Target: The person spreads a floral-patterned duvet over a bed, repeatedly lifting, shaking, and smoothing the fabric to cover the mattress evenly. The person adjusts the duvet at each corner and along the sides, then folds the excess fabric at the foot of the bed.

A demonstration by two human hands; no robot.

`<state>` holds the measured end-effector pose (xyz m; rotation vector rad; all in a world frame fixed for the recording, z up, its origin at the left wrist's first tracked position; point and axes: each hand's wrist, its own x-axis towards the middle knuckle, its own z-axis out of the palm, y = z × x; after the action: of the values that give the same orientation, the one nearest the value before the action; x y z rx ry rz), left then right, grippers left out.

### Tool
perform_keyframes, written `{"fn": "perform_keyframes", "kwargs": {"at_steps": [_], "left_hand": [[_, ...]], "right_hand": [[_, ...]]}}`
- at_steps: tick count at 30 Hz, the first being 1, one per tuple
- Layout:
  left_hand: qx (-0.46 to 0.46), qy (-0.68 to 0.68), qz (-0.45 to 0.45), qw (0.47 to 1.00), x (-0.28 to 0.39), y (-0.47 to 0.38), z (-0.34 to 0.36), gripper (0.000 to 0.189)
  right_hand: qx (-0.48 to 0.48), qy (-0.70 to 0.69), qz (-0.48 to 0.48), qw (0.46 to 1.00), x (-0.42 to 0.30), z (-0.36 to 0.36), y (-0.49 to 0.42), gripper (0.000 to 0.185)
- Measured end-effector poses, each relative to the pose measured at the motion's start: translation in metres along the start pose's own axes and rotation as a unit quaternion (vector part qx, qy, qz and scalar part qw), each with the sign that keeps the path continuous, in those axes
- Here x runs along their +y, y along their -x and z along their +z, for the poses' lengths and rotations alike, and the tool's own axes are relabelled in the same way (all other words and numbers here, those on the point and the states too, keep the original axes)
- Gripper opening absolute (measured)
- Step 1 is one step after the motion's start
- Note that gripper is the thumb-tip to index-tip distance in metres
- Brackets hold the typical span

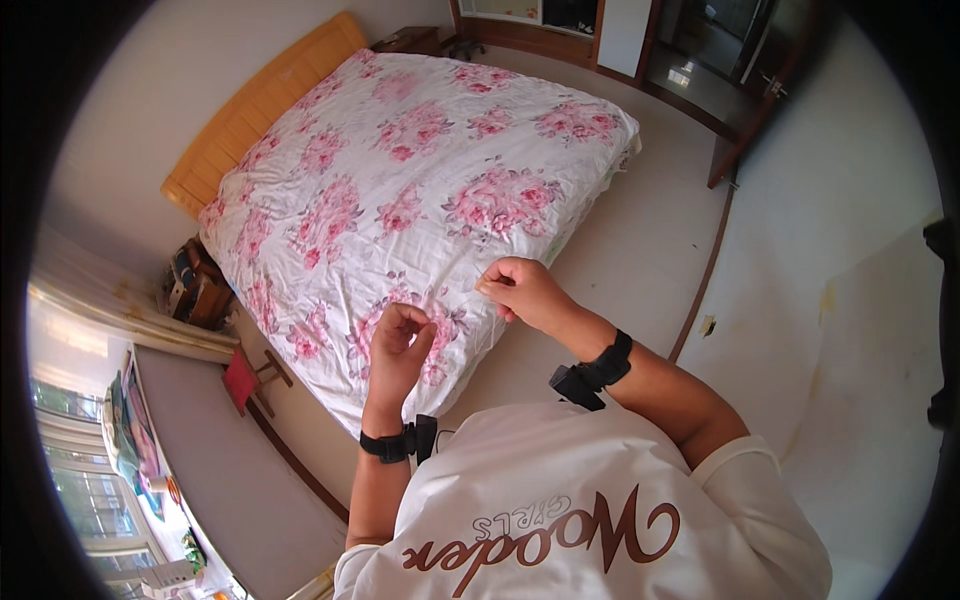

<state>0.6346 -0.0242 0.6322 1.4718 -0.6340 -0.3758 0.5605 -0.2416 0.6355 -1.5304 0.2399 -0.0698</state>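
Note:
My right hand (525,291) is raised over the near corner of the bed, with thumb and fingertips pinched on a thin sewing needle (478,270) that points up and left. A fine pale strand seems to hang below that hand, too faint to follow fully. Lower and to the left, my left hand (397,345) has its fingers curled and its thumb close to the forefinger. Whether a thread lies between them is too small to tell. Beneath both hands spreads a white bed cover with pink flowers (405,210), lightly wrinkled over the mattress.
A wooden headboard (262,112) stands against the wall. At left are a small red-seated stool (240,382) and a windowsill (199,517) with several items. A nightstand (409,39) is at the far corner. An open door (765,97) stands at upper right.

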Motion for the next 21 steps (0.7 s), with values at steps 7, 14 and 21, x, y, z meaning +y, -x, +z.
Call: {"fn": "perform_keyframes", "kwargs": {"at_steps": [7, 14, 21], "left_hand": [[0.056, 0.042, -0.056, 0.996, -0.028, -0.016, 0.02, 0.015], [0.11, 0.032, -0.084, 0.99, -0.066, -0.038, 0.048, 0.013], [0.193, -0.03, -0.076, 0.978, -0.103, -0.104, 0.044, 0.006]], "right_hand": [[0.115, -0.133, 0.002, 0.985, 0.019, -0.114, 0.026, 0.014], [0.224, -0.306, -0.034, 0.925, 0.027, -0.26, 0.042, 0.012], [0.32, -0.368, -0.105, 0.867, -0.012, -0.424, 0.02, 0.009]]}}
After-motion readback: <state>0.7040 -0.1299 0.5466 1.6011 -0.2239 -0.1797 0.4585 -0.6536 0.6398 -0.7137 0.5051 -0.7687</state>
